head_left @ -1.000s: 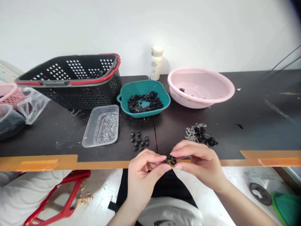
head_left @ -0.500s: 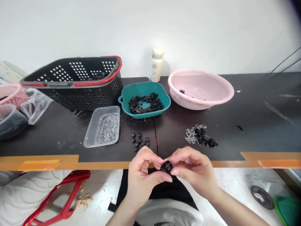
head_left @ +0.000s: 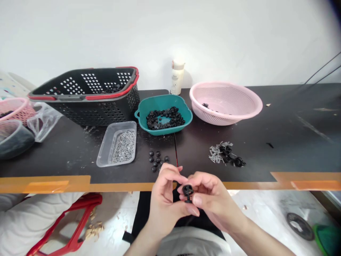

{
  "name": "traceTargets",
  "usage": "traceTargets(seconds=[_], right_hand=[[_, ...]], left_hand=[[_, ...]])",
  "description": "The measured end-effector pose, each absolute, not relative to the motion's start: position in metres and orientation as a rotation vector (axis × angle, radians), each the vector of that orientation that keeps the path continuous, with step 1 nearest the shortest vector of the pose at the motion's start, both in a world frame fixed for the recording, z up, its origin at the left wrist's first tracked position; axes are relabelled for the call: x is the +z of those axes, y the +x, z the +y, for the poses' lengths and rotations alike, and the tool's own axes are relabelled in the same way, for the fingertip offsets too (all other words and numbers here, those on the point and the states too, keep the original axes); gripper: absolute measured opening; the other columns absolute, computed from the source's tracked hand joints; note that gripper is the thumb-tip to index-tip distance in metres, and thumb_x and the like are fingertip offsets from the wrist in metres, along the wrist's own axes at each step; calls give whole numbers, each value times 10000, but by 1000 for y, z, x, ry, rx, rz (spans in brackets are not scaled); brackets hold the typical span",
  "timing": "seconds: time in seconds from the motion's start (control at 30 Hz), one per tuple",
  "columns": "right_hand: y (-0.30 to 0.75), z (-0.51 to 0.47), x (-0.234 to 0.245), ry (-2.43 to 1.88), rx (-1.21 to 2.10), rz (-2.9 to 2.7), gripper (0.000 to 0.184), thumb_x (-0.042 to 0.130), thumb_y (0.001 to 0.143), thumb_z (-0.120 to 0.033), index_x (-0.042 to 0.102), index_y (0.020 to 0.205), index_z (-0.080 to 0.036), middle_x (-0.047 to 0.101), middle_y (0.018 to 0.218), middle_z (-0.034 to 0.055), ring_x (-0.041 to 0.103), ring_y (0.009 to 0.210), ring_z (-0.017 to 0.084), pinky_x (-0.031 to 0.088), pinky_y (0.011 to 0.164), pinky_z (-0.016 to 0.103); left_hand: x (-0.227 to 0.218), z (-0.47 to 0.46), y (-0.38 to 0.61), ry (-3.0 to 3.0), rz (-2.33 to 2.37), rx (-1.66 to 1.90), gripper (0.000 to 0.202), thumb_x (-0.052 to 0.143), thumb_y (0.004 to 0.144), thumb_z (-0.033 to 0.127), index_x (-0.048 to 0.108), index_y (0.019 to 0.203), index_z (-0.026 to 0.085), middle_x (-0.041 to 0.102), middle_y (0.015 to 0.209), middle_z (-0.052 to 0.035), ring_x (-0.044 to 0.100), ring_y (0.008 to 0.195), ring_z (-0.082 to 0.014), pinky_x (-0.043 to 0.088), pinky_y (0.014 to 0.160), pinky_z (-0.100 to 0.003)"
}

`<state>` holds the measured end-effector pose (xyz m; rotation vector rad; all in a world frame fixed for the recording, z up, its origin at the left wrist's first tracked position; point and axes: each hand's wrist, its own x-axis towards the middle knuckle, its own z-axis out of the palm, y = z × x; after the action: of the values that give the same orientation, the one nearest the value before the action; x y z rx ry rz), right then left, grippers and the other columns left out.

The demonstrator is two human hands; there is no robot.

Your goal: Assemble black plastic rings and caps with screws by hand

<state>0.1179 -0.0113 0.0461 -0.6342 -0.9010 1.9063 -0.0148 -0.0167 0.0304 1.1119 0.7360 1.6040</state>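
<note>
Between both hands, just in front of the table edge, is a small black plastic part [head_left: 188, 190] with a rounded, hollowed head and a short stem below. My left hand [head_left: 167, 199] pinches it from the left, thumb underneath near the stem. From the right, my right hand [head_left: 213, 195] grips its side between thumb and fingers. Several black round caps [head_left: 158, 160] lie on the table just beyond my left hand. Past my right hand sits a small heap of metal pins [head_left: 216, 156] beside some black plastic parts [head_left: 236, 161].
A clear tray [head_left: 106, 153] of metal pins and a teal basin [head_left: 163, 132] of black pieces stand behind the caps. Further back are a black basket [head_left: 106, 112], a cream bottle [head_left: 177, 78] and a pink colander [head_left: 226, 119]. A red stool [head_left: 77, 231] is at lower left.
The black part has been turned in my fingers, so its rounded head now points up and the stem down. Both hands have shifted slightly, the right one closer to the left.
</note>
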Motion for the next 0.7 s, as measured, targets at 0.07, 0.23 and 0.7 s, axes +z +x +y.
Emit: traceTargets(seconds=[0.07, 0.23, 0.7], right_hand=[[117, -13, 45, -688, 1857, -898, 127, 824, 726, -276, 764, 837, -267, 736, 744, -25, 679, 645, 78, 556, 666, 169], [117, -18, 42, -725, 1756, -937, 101, 801, 747, -304, 761, 826, -256, 710, 716, -11, 651, 629, 109, 535, 625, 215], [115, -19, 45, -687, 1750, -1026, 237, 738, 825, -338, 645, 1033, -272, 726, 789, -15, 673, 742, 99, 522, 738, 192]], left_hand=[[31, -17, -15, 1167, 787, 1650, 479, 901, 494, 431, 704, 902, 274, 563, 863, 14, 564, 906, -145, 433, 968, -284], [35, -19, -13, 1380, 874, 1716, 359, 788, 657, 503, 744, 942, 288, 604, 849, -10, 590, 857, -149, 442, 999, -347], [35, -10, -32, 1594, 843, 1615, 386, 713, 745, 522, 733, 1042, 276, 672, 965, -53, 628, 944, -176, 445, 1027, -373]])
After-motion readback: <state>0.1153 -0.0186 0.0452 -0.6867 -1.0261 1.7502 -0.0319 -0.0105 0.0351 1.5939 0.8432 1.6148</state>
